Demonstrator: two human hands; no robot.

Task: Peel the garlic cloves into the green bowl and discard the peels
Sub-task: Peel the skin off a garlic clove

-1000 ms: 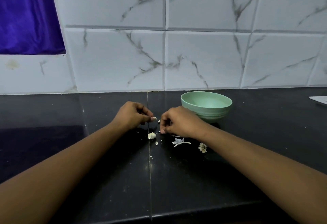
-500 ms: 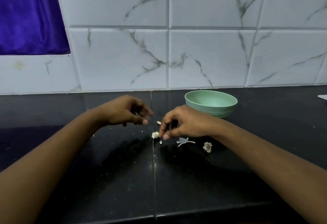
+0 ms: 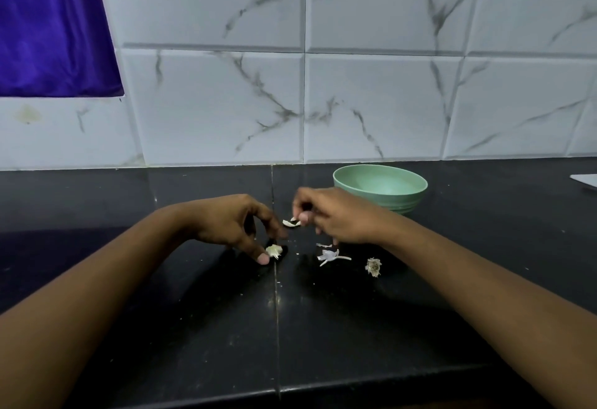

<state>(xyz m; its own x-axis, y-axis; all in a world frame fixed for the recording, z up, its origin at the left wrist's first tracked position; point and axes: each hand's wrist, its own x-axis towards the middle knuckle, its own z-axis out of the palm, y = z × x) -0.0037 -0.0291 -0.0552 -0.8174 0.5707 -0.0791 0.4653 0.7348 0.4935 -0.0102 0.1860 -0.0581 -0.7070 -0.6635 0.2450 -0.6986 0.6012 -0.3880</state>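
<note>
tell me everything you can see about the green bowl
The green bowl is a round, pale mint-green bowl with a matte look, like plastic or a fibre composite, with faint ridges around its lower wall. It stands upright on the black counter near the tiled wall, right of the centre seam. The part of its inside that shows looks empty. The right hand overlaps its near left edge in view; whether they touch cannot be told. Nothing else is near enough to touch it.
</note>
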